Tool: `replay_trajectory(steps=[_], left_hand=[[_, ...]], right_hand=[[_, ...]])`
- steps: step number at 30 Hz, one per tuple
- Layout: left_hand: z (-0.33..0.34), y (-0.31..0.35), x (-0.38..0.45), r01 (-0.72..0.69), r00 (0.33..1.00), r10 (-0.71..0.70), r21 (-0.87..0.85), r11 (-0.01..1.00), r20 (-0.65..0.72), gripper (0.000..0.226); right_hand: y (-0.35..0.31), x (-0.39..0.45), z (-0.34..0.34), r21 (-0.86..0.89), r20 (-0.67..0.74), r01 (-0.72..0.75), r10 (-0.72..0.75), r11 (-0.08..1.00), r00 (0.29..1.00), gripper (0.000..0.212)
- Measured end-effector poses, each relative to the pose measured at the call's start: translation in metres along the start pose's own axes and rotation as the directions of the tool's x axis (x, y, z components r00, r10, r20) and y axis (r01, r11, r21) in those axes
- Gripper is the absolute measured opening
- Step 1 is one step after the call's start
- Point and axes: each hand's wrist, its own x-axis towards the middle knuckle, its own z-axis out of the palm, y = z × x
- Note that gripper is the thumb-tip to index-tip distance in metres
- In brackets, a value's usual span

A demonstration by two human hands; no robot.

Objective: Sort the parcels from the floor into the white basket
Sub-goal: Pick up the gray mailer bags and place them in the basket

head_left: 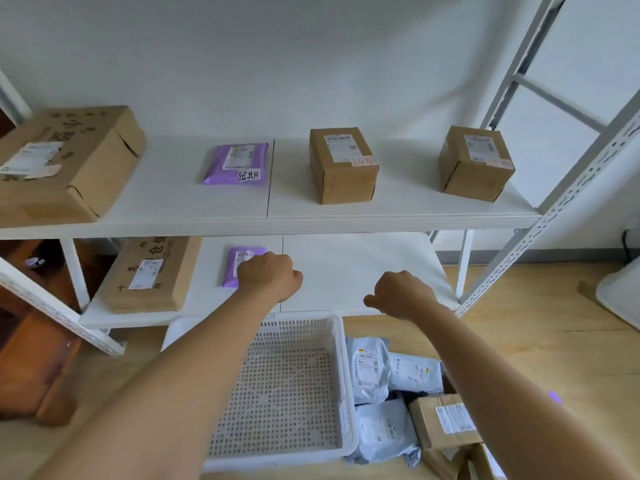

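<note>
A white perforated basket [341,386] stands on the floor under the rack, with nothing in it. To its right on the floor lie grey mailer bags [370,368], one more grey bag [384,434] and brown cardboard boxes [443,422]. My left hand [268,277] is held out above the basket's far end, fingers curled into a fist, holding nothing. My right hand [401,294] hovers in front of the lower shelf, also curled shut with nothing in it. Both hands are well above the parcels.
A white metal rack holds an upper shelf [398,213] with two brown boxes, a purple mailer [235,164] and a large carton [65,161]. The lower shelf [346,271] carries a flat carton and another purple mailer. A white object [620,296] sits at the right edge.
</note>
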Motion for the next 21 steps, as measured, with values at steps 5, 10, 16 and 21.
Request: replay_trajectory(steps=[5, 10, 16, 21], left_hand=[[0.066, 0.0, 0.013, 0.051, 0.999, -0.05, -0.016, 0.999, 0.02, 0.027], [0.152, 0.009, 0.031, 0.028, 0.998, -0.028, -0.013, 1.0, 0.053, 0.026], [0.266, 0.018, 0.06, -0.018, 0.999, 0.018, 0.005, 1.0, 0.036, 0.022], [0.359, 0.02, 0.077, -0.042, 0.998, 0.04, 0.041, 0.998, 0.05, 0.032]], right_hand=[[0.021, 0.029, 0.052, -0.049, -0.002, 0.035, -0.036, 0.998, 0.999, 0.029], [0.048, 0.061, 0.132, -0.034, 0.034, 0.034, -0.032, 0.999, 0.999, 0.032], [0.087, 0.102, 0.23, -0.033, 0.028, 0.028, -0.027, 0.999, 0.999, 0.039], [0.116, 0.127, 0.306, -0.054, -0.005, 0.006, -0.006, 0.999, 1.0, 0.046]])
